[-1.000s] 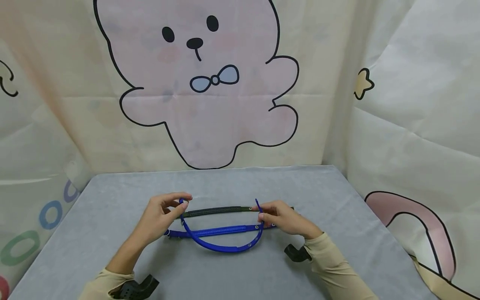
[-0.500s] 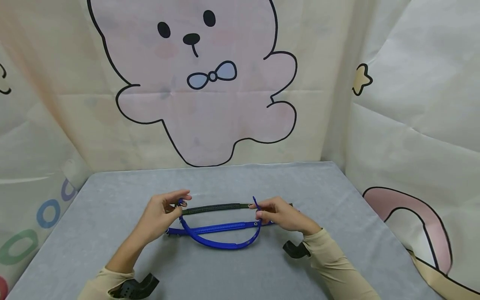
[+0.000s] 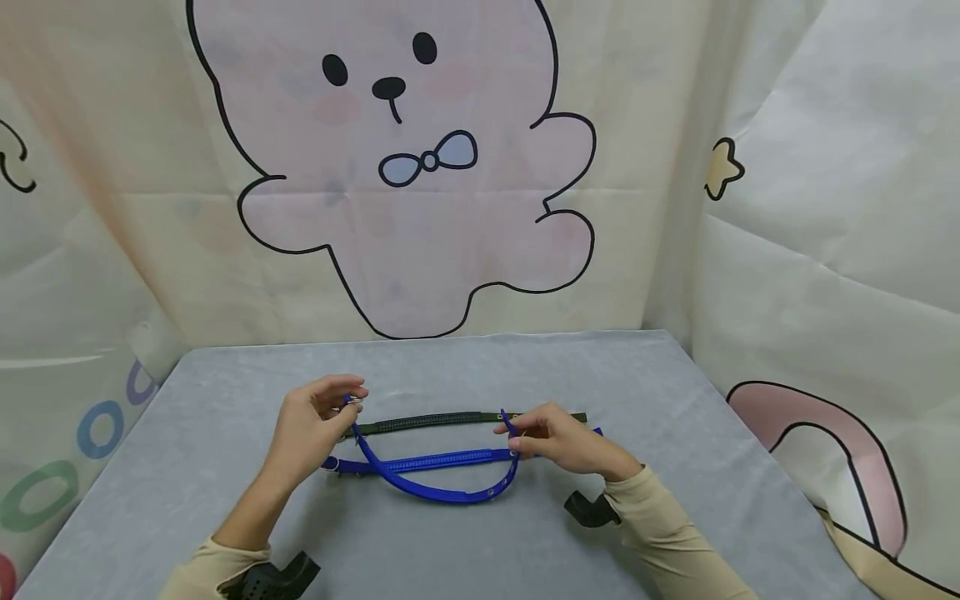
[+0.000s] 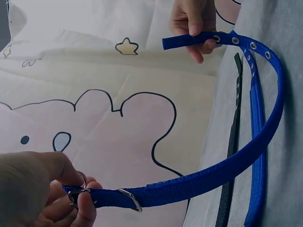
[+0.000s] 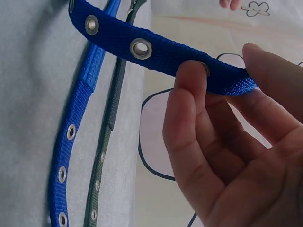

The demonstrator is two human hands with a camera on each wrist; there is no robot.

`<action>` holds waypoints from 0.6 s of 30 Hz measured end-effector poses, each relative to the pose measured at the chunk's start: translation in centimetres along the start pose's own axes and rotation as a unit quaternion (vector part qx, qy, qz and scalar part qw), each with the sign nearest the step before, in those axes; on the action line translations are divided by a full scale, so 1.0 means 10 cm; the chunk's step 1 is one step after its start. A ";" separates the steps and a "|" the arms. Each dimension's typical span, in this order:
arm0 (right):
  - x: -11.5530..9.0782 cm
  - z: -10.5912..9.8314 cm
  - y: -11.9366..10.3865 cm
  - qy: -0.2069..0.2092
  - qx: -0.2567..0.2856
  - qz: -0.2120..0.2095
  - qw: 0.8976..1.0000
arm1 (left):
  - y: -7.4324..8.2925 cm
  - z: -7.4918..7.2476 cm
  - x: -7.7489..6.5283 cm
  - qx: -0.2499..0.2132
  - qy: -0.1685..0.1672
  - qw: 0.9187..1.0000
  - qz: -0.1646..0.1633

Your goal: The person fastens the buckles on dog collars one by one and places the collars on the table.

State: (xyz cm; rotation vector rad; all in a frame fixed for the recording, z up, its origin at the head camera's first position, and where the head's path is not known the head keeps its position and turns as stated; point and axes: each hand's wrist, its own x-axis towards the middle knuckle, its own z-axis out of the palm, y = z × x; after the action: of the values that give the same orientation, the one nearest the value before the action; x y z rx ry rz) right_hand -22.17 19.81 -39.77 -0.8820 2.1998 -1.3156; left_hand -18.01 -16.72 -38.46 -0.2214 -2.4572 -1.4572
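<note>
A blue collar (image 3: 450,497) hangs in a U-shaped curve between both hands, above the table. My left hand (image 3: 303,429) pinches its buckle end; in the left wrist view the metal buckle (image 4: 78,193) lies between thumb and fingers, with a D-ring (image 4: 132,201) just past it. The eyeleted strap end is pinched by my right hand (image 3: 558,442), and the tip sticks out beyond the fingers. Metal eyelets (image 5: 141,48) show along that end. Behind the held collar, a second blue collar (image 3: 450,460) and a dark green collar (image 3: 427,422) lie stretched out, roughly parallel.
Grey cloth covers the table (image 3: 450,558). A printed curtain with a bear figure (image 3: 420,250) rises behind its far edge, and more printed curtains (image 3: 825,250) flank both sides. Black wrist mounts (image 3: 277,577) are on both forearms.
My left hand has shifted slightly left with the buckle end. The right hand has drifted a little left and lower, still pinching the strap. The collars on the table stay put.
</note>
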 end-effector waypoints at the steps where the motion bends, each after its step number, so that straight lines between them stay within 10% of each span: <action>1: 0.00 0.00 0.00 -0.002 -0.001 -0.003 1.000 | 0.00 0.00 0.00 -0.010 0.006 1.000 -0.013; 10: 0.00 0.00 -0.02 0.015 0.002 -0.001 1.000 | -0.05 0.00 0.03 -0.130 -0.010 0.990 -0.056; 18: 0.01 -0.01 0.02 0.025 -0.022 -0.023 0.999 | -0.02 0.06 -0.01 -0.084 -0.044 0.992 -0.078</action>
State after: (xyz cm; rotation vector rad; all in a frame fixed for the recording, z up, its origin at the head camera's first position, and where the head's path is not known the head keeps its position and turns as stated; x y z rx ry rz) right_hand -22.31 19.88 -39.92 -0.9319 2.2670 -1.3295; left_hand -18.10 -16.33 -38.89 -0.1323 -2.4693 -1.7585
